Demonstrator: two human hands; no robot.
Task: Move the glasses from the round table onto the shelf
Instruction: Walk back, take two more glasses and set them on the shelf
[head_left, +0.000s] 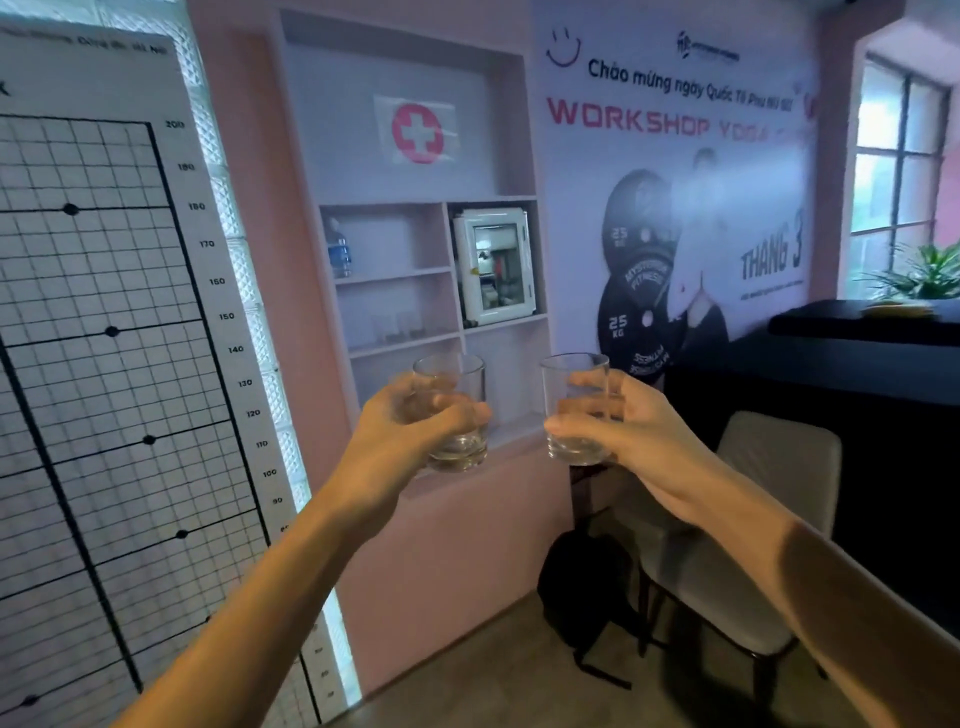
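I hold two clear tumblers upright at chest height, facing a pink built-in wall shelf (400, 273). My left hand (410, 423) grips the left glass (454, 410) around its middle. The right glass (574, 408) sits in my right hand (618, 431), fingers wrapped round its far side. Both glasses hang in the air in front of the shelf's lower compartments, apart from each other. Several small glasses (397, 327) stand on the shelf's middle left board. The round table is out of view.
A water bottle (338, 249) stands in the upper left compartment, a white first-aid cabinet (493, 265) in the right one. A height chart (104, 364) covers the left wall. A grey chair (727, 561), a black backpack (582, 587) and a dark counter (831, 364) are at the right.
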